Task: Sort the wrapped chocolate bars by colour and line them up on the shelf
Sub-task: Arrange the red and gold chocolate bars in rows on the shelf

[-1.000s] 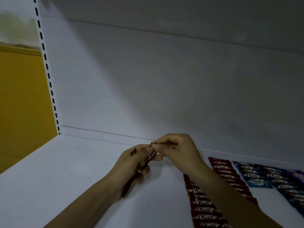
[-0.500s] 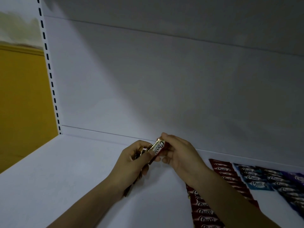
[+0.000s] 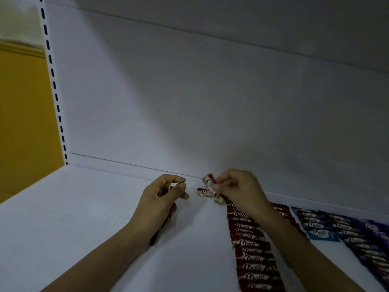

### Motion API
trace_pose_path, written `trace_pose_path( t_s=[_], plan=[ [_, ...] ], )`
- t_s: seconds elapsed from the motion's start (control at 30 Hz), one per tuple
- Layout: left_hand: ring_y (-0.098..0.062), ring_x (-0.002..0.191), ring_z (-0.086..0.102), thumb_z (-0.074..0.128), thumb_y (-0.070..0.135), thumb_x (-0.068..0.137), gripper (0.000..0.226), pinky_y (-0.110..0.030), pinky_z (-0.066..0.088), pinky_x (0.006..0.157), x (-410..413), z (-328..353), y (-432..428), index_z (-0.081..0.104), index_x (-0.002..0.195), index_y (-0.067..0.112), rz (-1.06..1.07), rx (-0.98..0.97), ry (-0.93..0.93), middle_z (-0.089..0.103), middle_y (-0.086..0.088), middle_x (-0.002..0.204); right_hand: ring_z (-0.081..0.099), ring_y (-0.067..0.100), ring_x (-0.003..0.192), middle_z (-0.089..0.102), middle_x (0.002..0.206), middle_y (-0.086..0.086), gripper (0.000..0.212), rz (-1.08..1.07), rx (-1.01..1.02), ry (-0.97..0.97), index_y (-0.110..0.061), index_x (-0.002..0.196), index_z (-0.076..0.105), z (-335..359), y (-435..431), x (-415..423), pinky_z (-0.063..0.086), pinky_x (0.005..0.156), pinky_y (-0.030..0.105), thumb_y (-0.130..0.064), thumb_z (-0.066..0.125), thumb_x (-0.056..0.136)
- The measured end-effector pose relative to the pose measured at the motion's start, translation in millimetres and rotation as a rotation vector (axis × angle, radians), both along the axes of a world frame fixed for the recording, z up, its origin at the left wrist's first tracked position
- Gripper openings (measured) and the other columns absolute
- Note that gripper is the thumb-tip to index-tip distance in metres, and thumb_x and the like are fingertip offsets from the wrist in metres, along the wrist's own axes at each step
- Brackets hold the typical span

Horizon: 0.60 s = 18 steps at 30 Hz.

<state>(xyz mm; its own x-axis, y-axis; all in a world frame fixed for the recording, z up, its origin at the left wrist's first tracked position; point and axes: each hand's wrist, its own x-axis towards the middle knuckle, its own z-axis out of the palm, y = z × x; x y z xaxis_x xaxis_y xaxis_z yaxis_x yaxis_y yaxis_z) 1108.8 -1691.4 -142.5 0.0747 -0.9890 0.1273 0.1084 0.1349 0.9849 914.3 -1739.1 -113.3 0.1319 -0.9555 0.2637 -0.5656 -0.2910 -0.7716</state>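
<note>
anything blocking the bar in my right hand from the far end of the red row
Nothing visible does. The right hand pinches a red and white wrapped chocolate bar right at the far end of the row of red wrapped bars, close to the white back wall. Its forearm hides part of that row.

two crossed bars, red-brown wrappers with white "choco" lettering and pale ends, are pinched in the right hand just above the white shelf, near its back edge. a bundle of bars in dark wrappers sits gripped in the left hand, its lower ends poking out below the palm. on the shelf, a red row of overlapping bars runs front to back; to its right lie a blue row and a purple row, likewise overlapped.
</note>
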Motion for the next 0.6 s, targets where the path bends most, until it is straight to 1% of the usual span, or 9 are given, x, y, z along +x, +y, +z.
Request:
trace_pose_path(
  t_s=[0.1, 0.17, 0.27, 0.3, 0.33, 0.37, 0.43, 0.5, 0.6],
  plan=[
    [-0.016, 0.05, 0.038, 0.06, 0.022, 0.091, 0.01, -0.021, 0.032, 0.041, -0.7, -1.0, -0.7, 0.065, 0.1, 0.018, -0.001, 0.005, 0.01, 0.072, 0.002, 0.078, 0.063, 0.004, 0.072, 0.07, 0.083, -0.007, 0.008, -0.005, 0.009, 0.187, -0.019, 0.089, 0.075, -16.3, -11.9, 1.2, 0.048, 0.063, 0.012, -0.016, 0.071, 0.082],
    [-0.015, 0.049, 0.038, 0.06, 0.023, 0.092, 0.01, -0.02, 0.032, 0.04, -0.6, -1.2, -0.9, 0.065, 0.099, 0.019, 0.004, 0.007, 0.006, 0.072, 0.002, 0.078, 0.06, 0.001, 0.074, 0.069, 0.086, -0.009, 0.01, 0.008, -0.036, 0.297, -0.02, 0.091, 0.076, -21.3, -15.5, 3.6, 0.045, 0.069, 0.014, -0.018, 0.069, 0.085],
    [-0.013, 0.047, 0.04, 0.059, 0.024, 0.092, 0.009, -0.02, 0.034, 0.04, 0.4, -2.3, -1.7, 0.065, 0.098, 0.02, 0.01, 0.006, -0.006, 0.072, 0.003, 0.079, 0.055, 0.002, 0.076, 0.068, 0.091, -0.007, 0.014, 0.006, -0.122, 0.412, -0.021, 0.097, 0.075, -22.4, -16.2, 5.5, 0.037, 0.067, 0.011, -0.022, 0.068, 0.086],
    [-0.012, 0.047, 0.04, 0.059, 0.024, 0.092, 0.009, -0.02, 0.034, 0.04, 0.4, -1.9, -1.9, 0.065, 0.098, 0.021, 0.009, 0.004, -0.009, 0.072, 0.003, 0.079, 0.054, 0.002, 0.079, 0.068, 0.094, -0.007, 0.016, 0.003, -0.136, 0.455, -0.022, 0.1, 0.074, -20.2, -15.9, 4.5, 0.037, 0.069, 0.011, -0.025, 0.068, 0.085],
    [-0.012, 0.046, 0.041, 0.059, 0.024, 0.092, 0.009, -0.019, 0.035, 0.04, 0.5, -1.7, -1.6, 0.065, 0.098, 0.021, 0.007, 0.004, -0.009, 0.072, 0.003, 0.079, 0.054, 0.003, 0.083, 0.068, 0.096, -0.007, 0.02, 0.001, -0.14, 0.507, -0.024, 0.103, 0.073, -18.3, -15.4, 3.1, 0.04, 0.075, 0.015, -0.03, 0.069, 0.084],
    [-0.012, 0.046, 0.04, 0.059, 0.024, 0.092, 0.009, -0.019, 0.035, 0.04, 0.6, -1.4, -1.4, 0.065, 0.098, 0.021, 0.005, 0.005, -0.006, 0.072, 0.003, 0.079, 0.055, 0.006, 0.087, 0.067, 0.096, -0.008, 0.023, -0.004, -0.136, 0.568, -0.026, 0.104, 0.073, -16.5, -15.2, 1.6, 0.042, 0.082, 0.022, -0.035, 0.07, 0.083],
    [-0.013, 0.047, 0.04, 0.059, 0.024, 0.092, 0.01, -0.019, 0.034, 0.04, 0.4, -1.4, -1.1, 0.065, 0.098, 0.021, 0.004, 0.007, -0.005, 0.072, 0.003, 0.079, 0.055, 0.011, 0.094, 0.066, 0.096, -0.009, 0.024, -0.005, -0.123, 0.669, -0.029, 0.102, 0.073, -13.1, -14.3, 0.4, 0.042, 0.091, 0.033, -0.041, 0.07, 0.081],
    [-0.015, 0.049, 0.04, 0.059, 0.024, 0.092, 0.009, -0.019, 0.034, 0.041, 0.3, -1.5, -0.9, 0.065, 0.098, 0.021, 0.004, 0.006, -0.011, 0.072, 0.003, 0.079, 0.055, 0.012, 0.095, 0.065, 0.096, -0.009, 0.021, -0.005, -0.129, 0.69, -0.028, 0.098, 0.073, -12.4, -13.5, 1.0, 0.041, 0.093, 0.034, -0.04, 0.07, 0.082],
    [-0.014, 0.049, 0.039, 0.059, 0.024, 0.092, 0.01, -0.02, 0.034, 0.041, -0.1, -1.2, -1.2, 0.065, 0.098, 0.021, 0.001, 0.007, -0.01, 0.072, 0.003, 0.08, 0.052, 0.011, 0.095, 0.061, 0.094, -0.009, 0.019, -0.028, -0.171, 0.66, -0.027, 0.095, 0.07, -15.3, -13.2, 2.4, 0.038, 0.09, 0.031, -0.039, 0.072, 0.08]
  ],
)
